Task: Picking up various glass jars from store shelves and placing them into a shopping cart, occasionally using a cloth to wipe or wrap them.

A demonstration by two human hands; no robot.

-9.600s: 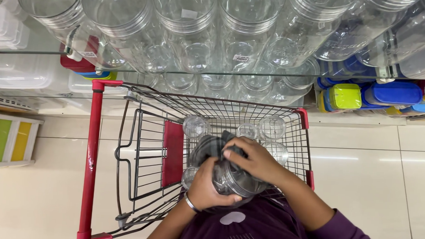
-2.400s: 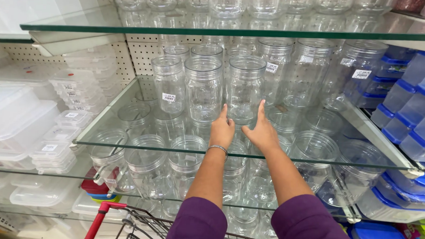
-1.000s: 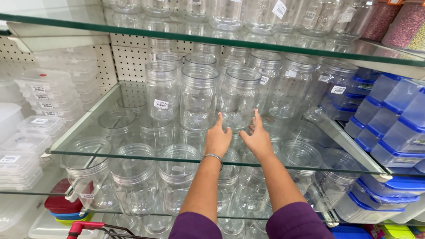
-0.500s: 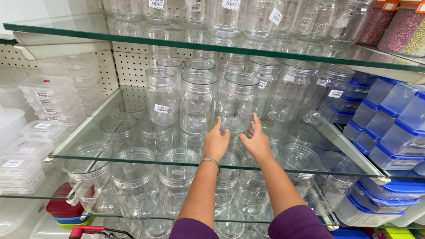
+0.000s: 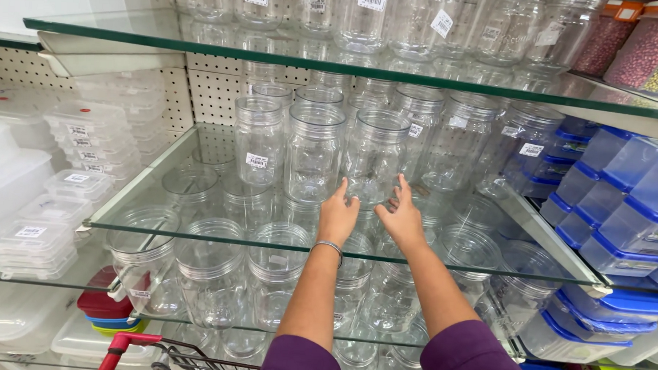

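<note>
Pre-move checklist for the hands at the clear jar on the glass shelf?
1. Left hand at clear plastic jar: ok, fingertips by its base.
2. Right hand on the other side: ok, fingers spread.
3. Grip closed on the jar: not ok, both hands open.
4. Neighbouring clear jar apart: not ok, very close.
5. Glass shelf front free: ok.
6. Jar empty: ok, see-through.

The clear jar (image 5: 374, 157) was glossy, smooth transparent plastic with a ribbed neck. The shelf (image 5: 196, 224) was polished glass, green at the edge. The bangle (image 5: 330, 245) on the left wrist looked metal. The sleeves (image 5: 476, 354) were matt purple cloth. The back panel (image 5: 215, 93) was perforated matt board.
</note>
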